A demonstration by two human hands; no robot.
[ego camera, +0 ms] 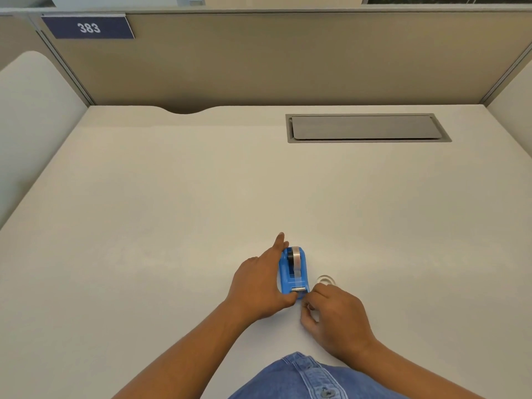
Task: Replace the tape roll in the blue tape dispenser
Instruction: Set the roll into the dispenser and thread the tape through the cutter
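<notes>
The blue dispenser stands on the pale surface near its front edge, cutter end toward the person, with a tape roll seated in it. The left hand lies flat against the dispenser's left side, fingers spread and extended, thumb at the cutter end. The right hand sits just beside the cutter, its fingers curled together in a pinch on something too small to tell, while an empty-looking clear ring lies behind it.
</notes>
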